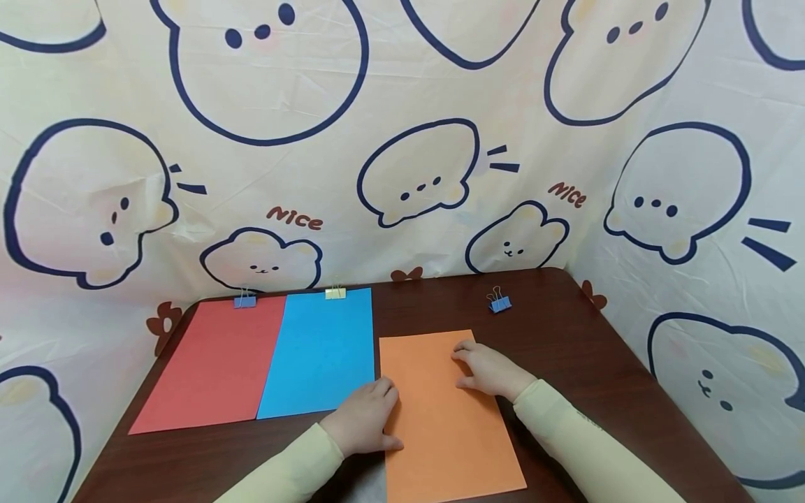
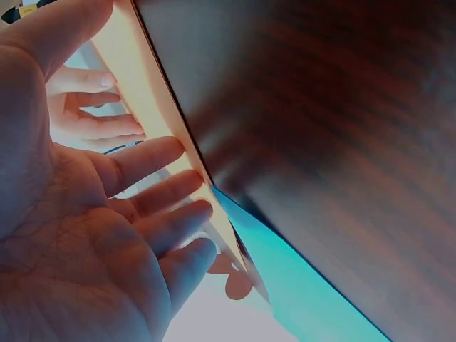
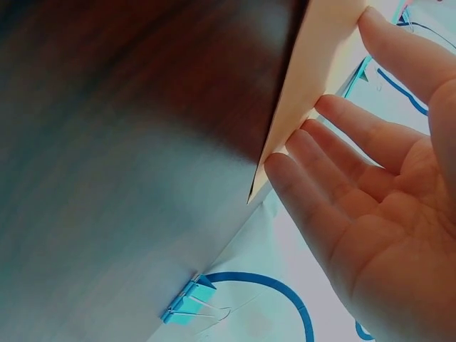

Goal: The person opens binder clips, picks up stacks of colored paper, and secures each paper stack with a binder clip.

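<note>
An orange sheet (image 1: 449, 426) lies on the dark brown table, directly in front of the person. The left hand (image 1: 365, 418) touches its left edge, thumb and fingers spread apart; in the left wrist view the fingertips (image 2: 192, 182) rest along that edge. Near the sheet's upper right corner, the right hand (image 1: 487, 367) rests its fingertips on the surface. The right wrist view shows those fingers (image 3: 306, 206) extended, touching the orange sheet (image 3: 313, 78). Left of it lie a blue sheet (image 1: 323, 356) and a red sheet (image 1: 214, 363), side by side.
A blue binder clip (image 1: 244, 301) sits on the red sheet's top edge, a yellow binder clip (image 1: 336, 293) on the blue sheet's. Another blue binder clip (image 1: 499, 303) stands at the table's back right. A bear-print cloth (image 1: 415, 91) hangs behind the table (image 1: 597, 391) and along its sides.
</note>
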A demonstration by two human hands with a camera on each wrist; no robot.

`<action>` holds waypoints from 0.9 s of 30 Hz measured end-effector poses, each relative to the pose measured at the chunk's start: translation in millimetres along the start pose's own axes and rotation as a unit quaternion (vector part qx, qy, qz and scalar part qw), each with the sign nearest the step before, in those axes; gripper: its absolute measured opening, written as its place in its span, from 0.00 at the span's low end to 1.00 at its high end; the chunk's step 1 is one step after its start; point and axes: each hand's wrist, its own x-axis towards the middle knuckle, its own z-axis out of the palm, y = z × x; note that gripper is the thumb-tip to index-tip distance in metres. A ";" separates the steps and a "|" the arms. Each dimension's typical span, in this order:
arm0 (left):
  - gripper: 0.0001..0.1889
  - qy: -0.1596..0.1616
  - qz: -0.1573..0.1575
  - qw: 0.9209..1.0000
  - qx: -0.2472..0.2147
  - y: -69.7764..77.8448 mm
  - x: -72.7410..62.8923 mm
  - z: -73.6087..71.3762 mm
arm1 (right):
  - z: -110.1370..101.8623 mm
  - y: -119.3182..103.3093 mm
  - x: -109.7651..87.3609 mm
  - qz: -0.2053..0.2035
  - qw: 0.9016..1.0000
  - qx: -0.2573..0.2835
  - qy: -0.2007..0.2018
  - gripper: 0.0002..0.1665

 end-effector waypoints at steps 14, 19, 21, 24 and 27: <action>0.38 -0.010 0.018 1.000 -0.005 0.2 3.0 -0.9 | 1.8 1.2 0.8 0.003 1.000 0.002 -0.004 0.31; 0.36 -0.010 0.019 1.000 -0.019 -0.5 4.1 -1.7 | 2.0 1.6 0.9 0.002 1.000 0.003 -0.004 0.31; 0.35 -0.007 0.021 0.999 -0.023 -0.8 4.6 -2.3 | 2.0 1.8 0.9 0.004 1.000 0.002 -0.003 0.31; 0.34 -0.006 0.024 0.999 -0.028 -1.4 5.1 -2.1 | 2.6 2.2 1.2 0.005 1.000 0.000 -0.003 0.31; 0.33 -0.006 0.025 0.999 -0.031 -1.7 5.0 -1.9 | 2.8 2.2 1.1 0.004 1.000 -0.002 -0.005 0.31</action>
